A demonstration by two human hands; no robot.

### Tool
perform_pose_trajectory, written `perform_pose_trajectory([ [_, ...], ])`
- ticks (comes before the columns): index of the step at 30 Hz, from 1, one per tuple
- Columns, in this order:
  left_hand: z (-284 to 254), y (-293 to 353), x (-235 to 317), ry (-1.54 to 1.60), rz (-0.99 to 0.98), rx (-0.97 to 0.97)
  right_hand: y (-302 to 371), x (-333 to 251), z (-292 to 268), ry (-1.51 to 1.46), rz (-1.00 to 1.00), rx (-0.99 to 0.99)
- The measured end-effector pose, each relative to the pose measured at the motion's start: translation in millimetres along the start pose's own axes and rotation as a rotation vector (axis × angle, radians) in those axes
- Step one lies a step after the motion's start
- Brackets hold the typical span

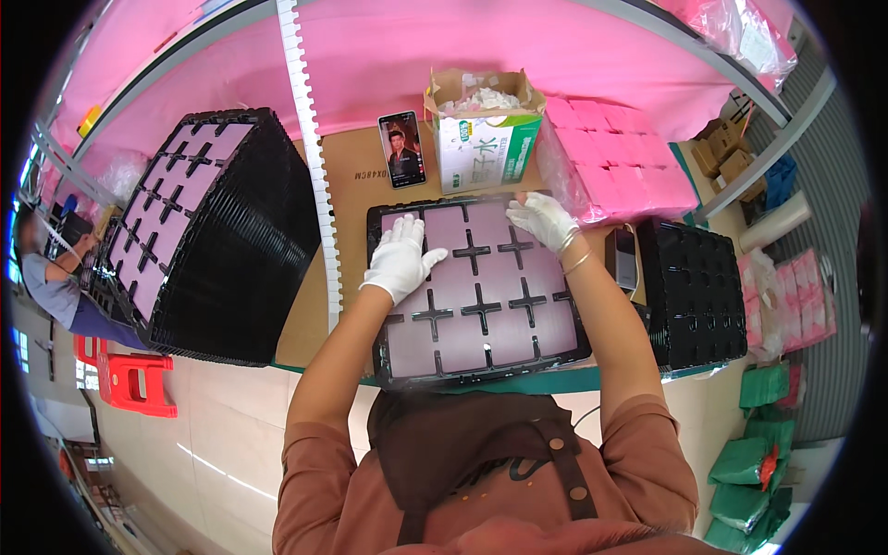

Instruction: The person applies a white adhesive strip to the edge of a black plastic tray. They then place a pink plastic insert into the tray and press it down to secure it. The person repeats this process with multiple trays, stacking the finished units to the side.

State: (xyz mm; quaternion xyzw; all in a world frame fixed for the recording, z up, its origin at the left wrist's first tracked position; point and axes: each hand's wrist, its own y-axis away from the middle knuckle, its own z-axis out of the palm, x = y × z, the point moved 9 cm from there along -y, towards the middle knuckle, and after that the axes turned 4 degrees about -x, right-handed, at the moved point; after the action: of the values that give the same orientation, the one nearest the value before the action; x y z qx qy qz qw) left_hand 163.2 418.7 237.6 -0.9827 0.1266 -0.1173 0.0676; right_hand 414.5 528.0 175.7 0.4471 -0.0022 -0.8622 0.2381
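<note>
A black plastic tray lies flat on the table in front of me, its cross-shaped dividers standing out between flat, shiny mauve pieces. My left hand, in a white glove, rests on the tray's far left part with the fingers stretched out and the thumb apart. At the far right corner is my right hand, also gloved, its fingers extended over the rim and a bare fingertip showing. Neither hand visibly grips anything.
A tall stack of black trays with mauve pieces stands left; another black tray stack stands right. Behind are a propped phone, an open carton and pink wrapped bundles. A white notched strip crosses the table. Another person sits far left.
</note>
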Motion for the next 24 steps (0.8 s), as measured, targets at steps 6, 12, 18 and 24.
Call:
perform_pose_trajectory([
  [6, -32, 41, -14, -0.145, -0.03, -0.212, 26, -18, -43, 0.291, -0.055, 0.102],
  [12, -50, 141, 65, 0.013, 0.279, -0.278, 167, 26, 45, 0.499, 0.193, -0.035],
  [18, -61, 205, 59, 0.229, 0.227, -0.484, 235, 2, 7, 1.238, 0.127, 0.424],
  [24, -41, 194, -15, 0.601, -0.471, 0.042, 244, -7, -9, 1.591, -0.234, 0.671],
])
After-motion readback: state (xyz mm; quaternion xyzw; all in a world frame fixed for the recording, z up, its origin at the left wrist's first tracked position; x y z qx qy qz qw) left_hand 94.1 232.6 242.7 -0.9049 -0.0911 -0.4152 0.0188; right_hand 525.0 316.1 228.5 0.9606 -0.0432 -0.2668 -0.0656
